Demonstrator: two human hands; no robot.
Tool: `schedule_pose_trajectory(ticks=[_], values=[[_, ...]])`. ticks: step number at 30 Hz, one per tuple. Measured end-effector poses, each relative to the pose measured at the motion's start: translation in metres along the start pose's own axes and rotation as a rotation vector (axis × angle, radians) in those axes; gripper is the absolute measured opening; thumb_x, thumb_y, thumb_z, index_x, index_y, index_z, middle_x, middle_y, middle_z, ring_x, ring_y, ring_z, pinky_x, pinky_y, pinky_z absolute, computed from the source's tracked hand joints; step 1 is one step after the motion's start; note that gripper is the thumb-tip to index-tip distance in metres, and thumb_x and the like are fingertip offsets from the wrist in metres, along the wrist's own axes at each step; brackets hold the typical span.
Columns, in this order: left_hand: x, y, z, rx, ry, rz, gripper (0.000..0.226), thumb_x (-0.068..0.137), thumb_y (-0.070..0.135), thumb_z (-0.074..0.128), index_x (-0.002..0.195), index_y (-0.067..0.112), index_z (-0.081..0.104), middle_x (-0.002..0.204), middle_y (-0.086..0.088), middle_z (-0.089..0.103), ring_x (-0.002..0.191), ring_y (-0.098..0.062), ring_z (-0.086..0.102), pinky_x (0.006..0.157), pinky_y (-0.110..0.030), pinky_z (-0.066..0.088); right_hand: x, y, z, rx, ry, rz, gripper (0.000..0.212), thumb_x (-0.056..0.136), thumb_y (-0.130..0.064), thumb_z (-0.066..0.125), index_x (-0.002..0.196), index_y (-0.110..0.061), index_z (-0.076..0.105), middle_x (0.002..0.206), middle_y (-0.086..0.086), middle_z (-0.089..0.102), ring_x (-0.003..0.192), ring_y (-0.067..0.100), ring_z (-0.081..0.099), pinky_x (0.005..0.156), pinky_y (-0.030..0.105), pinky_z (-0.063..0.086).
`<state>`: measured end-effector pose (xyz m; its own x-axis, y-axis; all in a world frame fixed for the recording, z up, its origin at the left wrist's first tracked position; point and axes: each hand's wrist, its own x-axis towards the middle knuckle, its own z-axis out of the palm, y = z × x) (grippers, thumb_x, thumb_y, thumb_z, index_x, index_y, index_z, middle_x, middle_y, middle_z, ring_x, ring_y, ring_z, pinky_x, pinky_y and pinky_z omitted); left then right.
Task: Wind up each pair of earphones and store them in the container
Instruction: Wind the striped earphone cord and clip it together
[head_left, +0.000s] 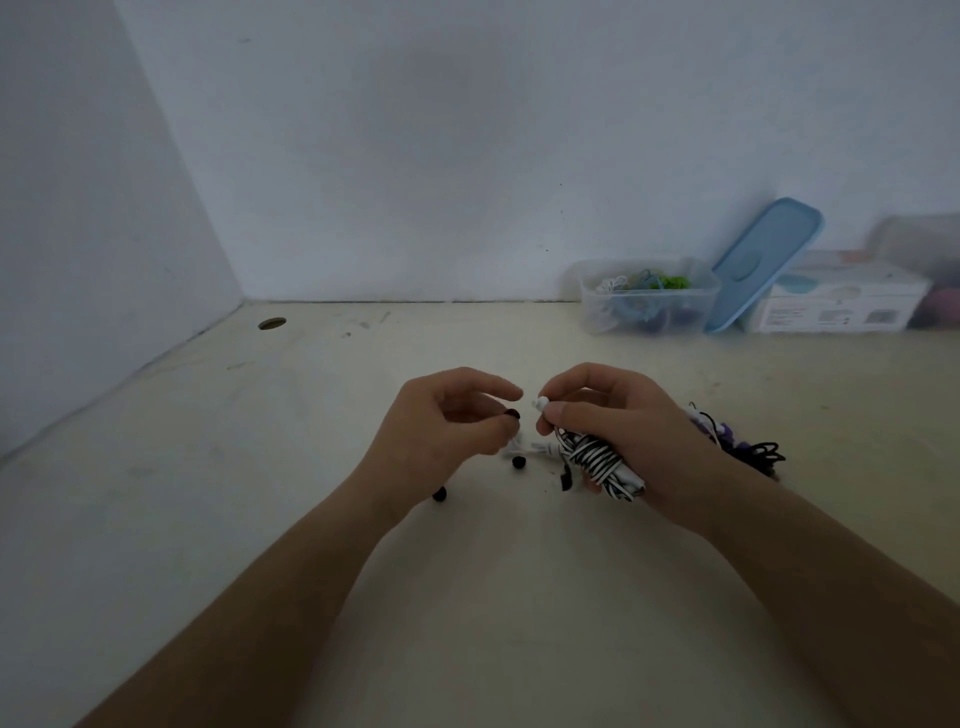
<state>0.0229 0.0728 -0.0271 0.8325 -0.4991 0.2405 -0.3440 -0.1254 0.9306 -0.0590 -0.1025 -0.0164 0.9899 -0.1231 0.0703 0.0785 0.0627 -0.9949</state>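
Near the middle of a pale, scuffed tabletop (260, 467), two bare hands close together, forearms reaching in from the lower edge. Right hand (628, 431) curled tight round a wound bundle of black-and-white striped earphone cable (597, 457), the coils showing below the fingers and lifted just off the surface; thumb and forefinger pinched on a small white end piece (542, 402) at the top of that bundle. Left hand (441, 431) half closed, forefinger arched over, thumb tip pressed against a small black earbud (513, 414) on the loose white tail of the same cable; exact grip behind the thumb hidden. Below the hands, two more small black rounded pieces (518, 463) lying on the table, one under the left wrist. Just behind the right hand, touching the table, a loose tangle of black and purple earphones (753, 447). Well apart, at the far right against the white wall, a clear plastic rectangular container (597, 312), open, with white, blue and green wound earphones inside. Leaning tilted beside it, a light-blue plastic lid (763, 260), propped on a white printed cardboard box (841, 306). At far left of the tabletop, a small round hole (272, 323).
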Motion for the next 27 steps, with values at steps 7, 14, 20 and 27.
schedule_pose_trajectory(ticks=[7, 14, 20, 27], values=[[-0.0045, 0.0016, 0.0029, -0.142, -0.023, -0.022, 0.019, 0.080, -0.003, 0.075, 0.098, 0.003, 0.074, 0.089, -0.016, 0.076, 0.085, -0.029, 0.073, 0.082, -0.037, 0.061, -0.0036, -0.0014, 0.0029, 0.010, -0.007, -0.025, 0.005, 0.089, 0.004, 0.064, 0.093, 0.001, 0.066, 0.083, 0.018, 0.070, 0.052, 0.010, 0.064, 0.046, 0.016, 0.049], [-0.0069, 0.0060, 0.0078, -0.187, -0.029, -0.029, 0.016, 0.076, -0.004, 0.075, 0.090, 0.004, 0.072, 0.074, -0.005, 0.074, 0.069, -0.015, 0.071, 0.065, -0.023, 0.056, -0.0031, 0.0013, 0.0028, -0.034, -0.014, -0.039, 0.006, 0.087, 0.003, 0.067, 0.091, -0.001, 0.067, 0.078, 0.013, 0.070, 0.054, 0.009, 0.064, 0.047, 0.016, 0.049], [-0.0083, 0.0067, 0.0074, -0.222, -0.018, -0.044, 0.019, 0.076, -0.001, 0.077, 0.093, 0.007, 0.071, 0.076, -0.009, 0.073, 0.070, -0.016, 0.070, 0.066, -0.023, 0.056, -0.0012, 0.0034, 0.0005, -0.046, -0.007, -0.046, 0.007, 0.085, 0.002, 0.070, 0.092, -0.001, 0.068, 0.083, 0.019, 0.072, 0.066, 0.017, 0.068, 0.059, 0.020, 0.054], [-0.0091, 0.0066, 0.0059, -0.241, -0.034, -0.063, 0.028, 0.068, 0.012, 0.078, 0.095, 0.006, 0.073, 0.085, -0.015, 0.076, 0.078, -0.024, 0.073, 0.074, -0.030, 0.060, 0.0009, 0.0053, -0.0020, -0.057, 0.011, -0.054, 0.008, 0.085, 0.001, 0.070, 0.091, -0.003, 0.069, 0.084, 0.021, 0.072, 0.070, 0.018, 0.068, 0.061, 0.021, 0.053]])
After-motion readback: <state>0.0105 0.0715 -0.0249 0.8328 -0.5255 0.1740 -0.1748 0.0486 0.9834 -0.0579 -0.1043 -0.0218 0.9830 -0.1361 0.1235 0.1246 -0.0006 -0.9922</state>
